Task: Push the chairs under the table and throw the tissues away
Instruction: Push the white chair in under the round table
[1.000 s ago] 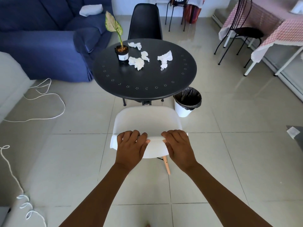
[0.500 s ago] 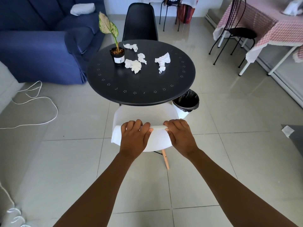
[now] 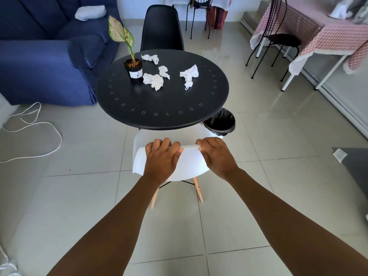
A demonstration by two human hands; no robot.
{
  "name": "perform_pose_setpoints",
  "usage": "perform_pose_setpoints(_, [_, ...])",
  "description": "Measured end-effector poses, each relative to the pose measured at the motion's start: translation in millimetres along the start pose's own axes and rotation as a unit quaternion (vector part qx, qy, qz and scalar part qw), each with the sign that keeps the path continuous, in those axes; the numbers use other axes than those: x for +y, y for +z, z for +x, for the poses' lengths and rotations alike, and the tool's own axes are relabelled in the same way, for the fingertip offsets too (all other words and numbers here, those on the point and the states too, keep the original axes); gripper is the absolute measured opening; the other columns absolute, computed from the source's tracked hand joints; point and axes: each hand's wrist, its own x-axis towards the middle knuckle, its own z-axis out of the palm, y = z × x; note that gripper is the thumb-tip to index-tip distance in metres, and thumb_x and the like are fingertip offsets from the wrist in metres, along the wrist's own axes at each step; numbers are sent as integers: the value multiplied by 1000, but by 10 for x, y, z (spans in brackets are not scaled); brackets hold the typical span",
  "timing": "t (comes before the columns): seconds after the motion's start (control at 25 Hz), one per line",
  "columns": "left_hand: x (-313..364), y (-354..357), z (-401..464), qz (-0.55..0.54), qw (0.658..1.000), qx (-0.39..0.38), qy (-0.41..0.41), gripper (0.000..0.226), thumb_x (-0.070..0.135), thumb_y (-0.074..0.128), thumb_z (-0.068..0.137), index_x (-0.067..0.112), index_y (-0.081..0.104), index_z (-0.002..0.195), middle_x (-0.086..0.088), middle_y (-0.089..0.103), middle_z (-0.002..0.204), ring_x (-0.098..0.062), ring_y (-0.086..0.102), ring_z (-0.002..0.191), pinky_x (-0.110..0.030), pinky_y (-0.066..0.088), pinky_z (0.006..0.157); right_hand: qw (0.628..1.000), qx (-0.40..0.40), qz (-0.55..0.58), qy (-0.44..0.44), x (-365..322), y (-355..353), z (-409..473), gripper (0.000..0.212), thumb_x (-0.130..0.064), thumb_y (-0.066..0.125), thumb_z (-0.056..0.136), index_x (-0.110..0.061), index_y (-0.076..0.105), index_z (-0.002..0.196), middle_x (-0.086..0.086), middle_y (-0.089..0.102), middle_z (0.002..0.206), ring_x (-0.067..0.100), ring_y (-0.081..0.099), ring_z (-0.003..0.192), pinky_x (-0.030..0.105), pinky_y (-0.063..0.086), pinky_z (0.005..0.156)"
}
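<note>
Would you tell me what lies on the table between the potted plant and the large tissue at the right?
In the head view, two crumpled tissues lie between the potted plant and the large tissue.

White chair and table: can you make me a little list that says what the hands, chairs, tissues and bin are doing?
left hand: gripping top edge of white chair back
right hand: gripping same edge
white chair: seat partly under black round table
black chair: at table's far side
tissues: four crumpled, on the table, e.g.
potted plant: on the table, beside the tissues
bin: on the floor, partly under the table's edge, black liner
</note>
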Motion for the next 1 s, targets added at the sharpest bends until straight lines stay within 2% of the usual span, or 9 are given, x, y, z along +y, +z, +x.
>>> perform_pose_setpoints(0.16, [-86,-3,-37,-5,1000,0,7,65,44,7,97,18,67,95,-4,66,83,-25,59,77,-38,48,74,1000,17,14,0,-89,68,-23,31,-16,43,95,-10,58,121,11,64,116,29,53,110,38,39,101])
perform_pose_setpoints(0.56, [-79,-99,-85,-14,998,-61,-2,64,45,9,95,15,65,102,-9,68,92,-28,59,83,-41,49,81,1000,-13,8,-3,-132,37,-45,33,-18,37,98,-13,53,127,10,60,122,28,49,113,38,33,106])
perform_pose_setpoints(0.64, [-67,-115,-95,-25,996,-87,-12,58,44,15,92,15,63,108,-10,68,100,-28,60,90,-43,47,87,1000,-27,13,10,-154,31,-58,37,-21,34,100,-15,47,134,10,53,135,28,41,128,39,27,114])
perform_pose_setpoints(0.72, [-50,-138,-104,-37,993,-110,-23,55,42,17,92,15,59,116,-8,67,113,-27,59,103,-44,42,98,998,-44,16,35,-200,24,-104,43,-26,30,101,-18,34,144,8,35,152,27,22,144,41,17,120])
perform_pose_setpoints(0.8, [10,-178,-105,-45,992,-119,-24,55,42,20,92,18,53,128,-8,59,133,-28,52,123,-47,33,111,997,-43,3,58,-215,9,-182,49,-33,27,101,-20,21,148,6,16,159,25,8,148,41,11,122])
perform_pose_setpoints(0.88, [131,-219,-95,-47,991,-125,-4,56,45,21,92,23,42,140,-5,44,148,-27,37,139,-50,20,118,996,-33,-10,82,-190,-36,-300,52,-36,25,101,-21,14,150,6,7,161,25,2,148,41,7,122])
perform_pose_setpoints(1.0, [404,-251,-46,-55,990,-125,29,55,47,25,94,27,33,144,-5,33,154,-28,27,144,-50,15,119,992,-20,-3,122,-68,-141,-532,54,-38,24,101,-21,11,150,5,4,161,25,0,148,40,5,121])
